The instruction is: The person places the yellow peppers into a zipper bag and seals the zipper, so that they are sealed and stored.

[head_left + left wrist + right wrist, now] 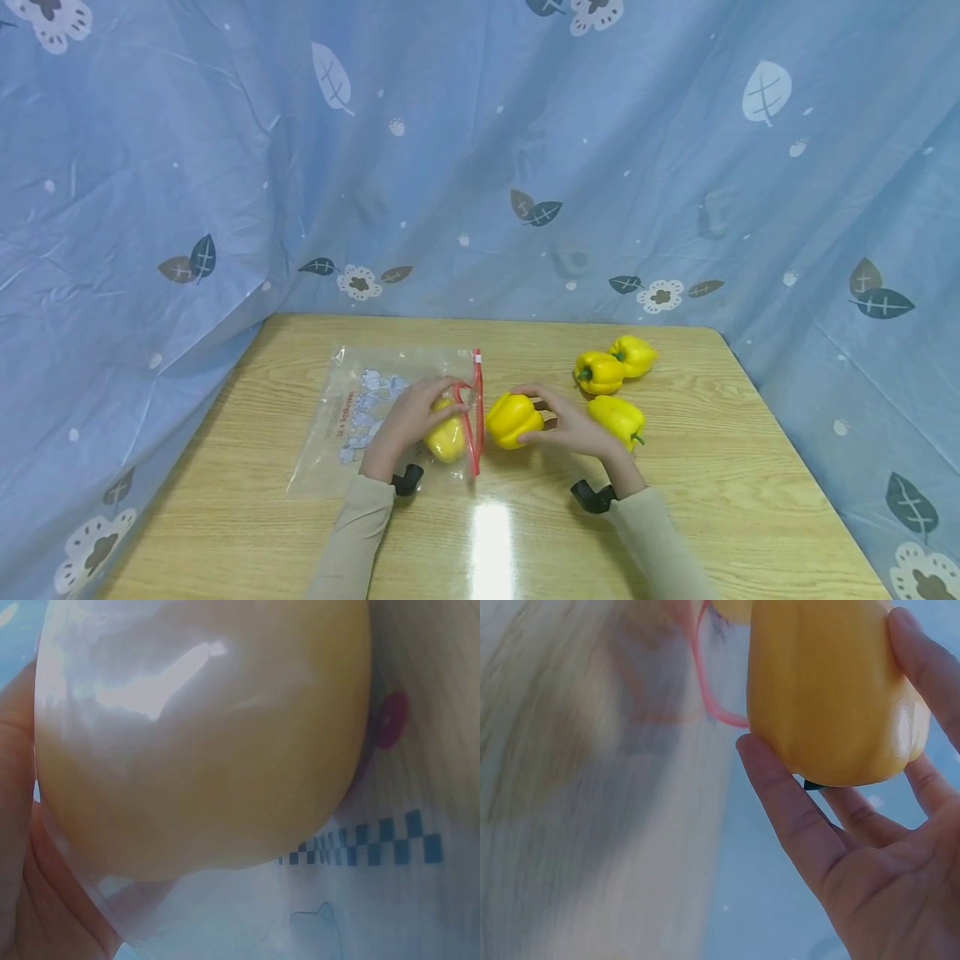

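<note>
A clear zip-lock bag [318, 450] with a red zip edge and printed blue figures lies flat on the table. Inside it, close to the mouth, is one yellow bell pepper [446, 440], seen through the plastic in the left wrist view. My left hand [412, 417] lies over the bag and holds its upper red edge, which stands apart from the lower one. Just right of that mouth, my right hand [573, 429] grips another yellow bell pepper [513, 421] between thumb and fingers. Its green stem [812, 784] points toward my palm in the right wrist view.
On the right are three more yellow peppers: one [618, 419] beside my right hand, and two [600, 372] touching each other farther back. A blue patterned curtain [480, 167] hangs behind and along the sides of the wooden table [750, 500].
</note>
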Tool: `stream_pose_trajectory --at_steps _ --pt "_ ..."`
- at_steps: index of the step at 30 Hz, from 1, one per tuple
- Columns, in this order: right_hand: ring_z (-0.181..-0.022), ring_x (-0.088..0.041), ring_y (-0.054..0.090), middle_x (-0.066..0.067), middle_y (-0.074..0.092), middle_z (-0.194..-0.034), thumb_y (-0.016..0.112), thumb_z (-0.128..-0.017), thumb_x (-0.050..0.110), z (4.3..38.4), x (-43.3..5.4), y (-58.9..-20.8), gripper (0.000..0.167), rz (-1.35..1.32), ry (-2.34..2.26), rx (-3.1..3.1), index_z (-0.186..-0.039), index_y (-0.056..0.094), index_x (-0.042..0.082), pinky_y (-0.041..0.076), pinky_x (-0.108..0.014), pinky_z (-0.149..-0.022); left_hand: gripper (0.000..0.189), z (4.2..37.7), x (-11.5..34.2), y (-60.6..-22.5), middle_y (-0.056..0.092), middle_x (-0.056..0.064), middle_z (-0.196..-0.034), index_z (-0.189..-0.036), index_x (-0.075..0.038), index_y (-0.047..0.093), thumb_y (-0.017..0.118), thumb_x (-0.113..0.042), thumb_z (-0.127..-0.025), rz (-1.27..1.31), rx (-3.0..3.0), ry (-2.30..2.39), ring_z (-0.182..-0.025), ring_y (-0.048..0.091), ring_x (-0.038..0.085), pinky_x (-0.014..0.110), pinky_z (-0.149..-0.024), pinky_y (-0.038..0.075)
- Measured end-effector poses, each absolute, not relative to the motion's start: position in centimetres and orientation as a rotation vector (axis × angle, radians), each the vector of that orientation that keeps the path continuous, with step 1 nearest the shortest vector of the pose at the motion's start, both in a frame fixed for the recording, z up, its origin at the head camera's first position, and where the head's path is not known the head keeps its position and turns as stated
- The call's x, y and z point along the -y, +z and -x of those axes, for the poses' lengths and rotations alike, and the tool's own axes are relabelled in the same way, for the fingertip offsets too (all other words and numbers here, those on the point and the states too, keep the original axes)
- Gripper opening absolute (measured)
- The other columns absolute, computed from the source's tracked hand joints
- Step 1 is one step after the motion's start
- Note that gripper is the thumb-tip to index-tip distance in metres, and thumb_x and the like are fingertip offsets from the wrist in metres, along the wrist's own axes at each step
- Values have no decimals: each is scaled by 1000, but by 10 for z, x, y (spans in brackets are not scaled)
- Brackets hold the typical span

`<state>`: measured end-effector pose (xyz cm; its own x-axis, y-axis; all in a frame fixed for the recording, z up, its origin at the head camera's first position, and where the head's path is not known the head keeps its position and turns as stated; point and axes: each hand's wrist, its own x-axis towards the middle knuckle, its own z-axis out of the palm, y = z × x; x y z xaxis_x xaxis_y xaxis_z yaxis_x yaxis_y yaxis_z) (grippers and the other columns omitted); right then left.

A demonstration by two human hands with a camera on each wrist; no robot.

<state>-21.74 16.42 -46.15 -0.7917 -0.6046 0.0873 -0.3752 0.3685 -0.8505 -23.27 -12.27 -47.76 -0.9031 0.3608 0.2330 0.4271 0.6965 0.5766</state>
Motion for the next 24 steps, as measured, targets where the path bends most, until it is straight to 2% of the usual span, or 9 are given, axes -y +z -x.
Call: stream_pose_trajectory --at_steps 4,9,15,24 --pt "-118 -29 50 -2 43 -138 74 -79 21 218 -158 -464 66 874 -1380 -2388 -136 40 21 51 -37 -86 43 233 123 -477 58 -1 -128 -123 -26 58 66 -41 -83 648 2803 -993 -120 51 26 47 -102 38" --pt "-117 -26 50 2 44 -137 74 -79 27 222 -150 -465 66 876 -1338 -2400 -136 41 20 52 -33 -85 43 232 122 -476 57 -3 -128 -123 -26 59 66 -41 -83 647 2804 -1002 -120 51 24 45 -102 38" --pt "-117 -27 50 -1 45 -136 72 -81 30 227 -140 -471 66 914 -1312 -2383 -137 39 16 53 -30 -83 44 233 121 -476 57 -3 -128 -124 -25 58 65 -43 -84 659 2811 -995 -120 51 24 46 -102 38" --pt "-116 -28 50 -4 47 -133 72 -81 22 227 -126 -468 64 869 -1289 -2415 -135 40 12 52 -37 -86 44 233 121 -479 57 -1 -128 -124 -23 58 64 -42 -85 642 2812 -1012 -120 50 26 49 -102 37"
